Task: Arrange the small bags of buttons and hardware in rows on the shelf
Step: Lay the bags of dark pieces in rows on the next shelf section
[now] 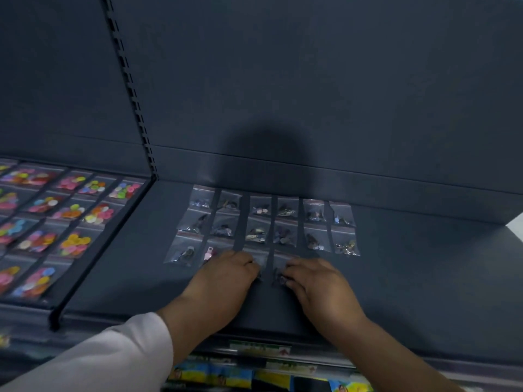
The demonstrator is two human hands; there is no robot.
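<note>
Grid: hardware bags [263, 222] laid flat on the dark shelf [410, 264], six columns, close against the back panel [339, 108].
Done: two back rows filled across; front row filled in the two leftmost columns.
In hand: third-column front bag [261, 257] and fourth-column front bag [283, 264], both being squared to their columns, by the look of it.
Left hand [223, 275]: fingers bent down onto the third-column front bag; pinch or mere press not discernible.
Right hand [317, 284]: fingertips curled onto the near end of the fourth-column front bag, gripping it.
Left to do: probably front slots of the two rightmost columns; no spare bags in sight.
Neighbouring bay: button bags [70, 210] already in rows, beyond the divider rail [93, 258].
Surroundings: slotted upright [128, 80]; printed packets [226, 374] on the tier below.
Obstructions: none on the shelf; left hand partly covering the bag with the pink piece [210, 253]; motion blur.
</note>
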